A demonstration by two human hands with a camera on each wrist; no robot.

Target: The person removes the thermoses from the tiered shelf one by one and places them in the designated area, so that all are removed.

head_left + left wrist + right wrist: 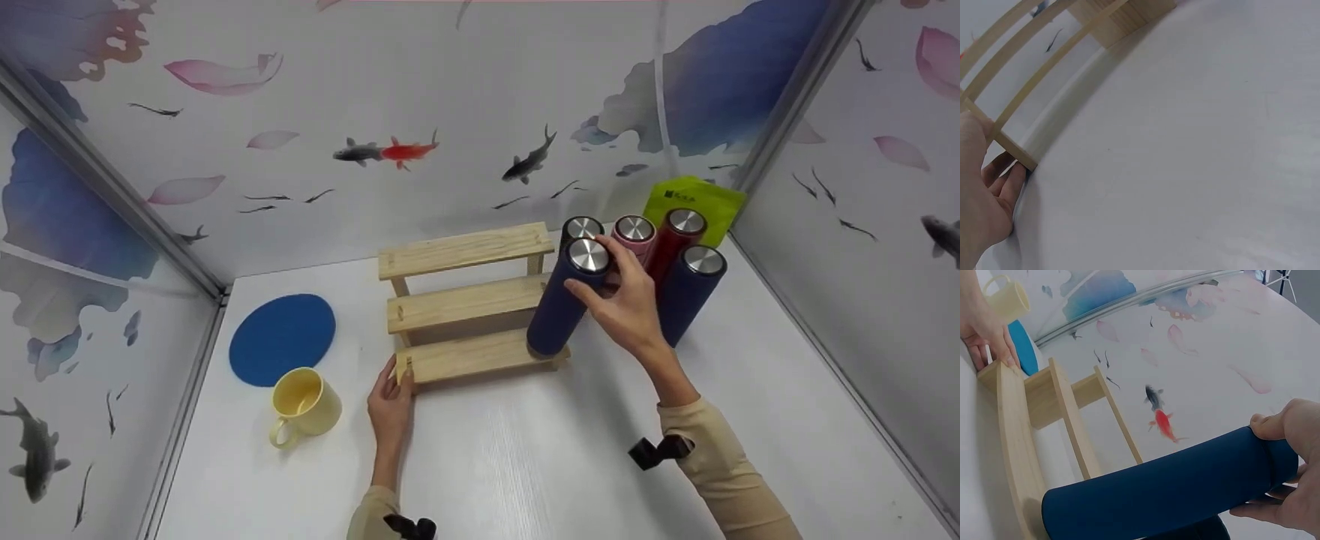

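Observation:
A three-tier wooden rack (472, 356) stands on the table, its steps rising toward the back wall. At the left end of its lowest step, my left hand (390, 412) grips the wood, thumb on top and fingers at the outer side. My right hand (628, 307) holds a dark blue thermos bottle (556, 311) near its silver-topped lid. The bottle is tilted, with its base at the right end of the lowest step; in the right wrist view the blue bottle (1157, 492) casts a shadow on that plank. Whether its base touches the wood, I cannot tell.
Beside the rack's right end stand several more bottles: a dark one (582, 226), a pink one (634, 229), a red one (679, 236) and another blue one (688, 296). Behind them is a green pouch (694, 196). A blue round mat (281, 337) and yellow mug (319, 409) are at left.

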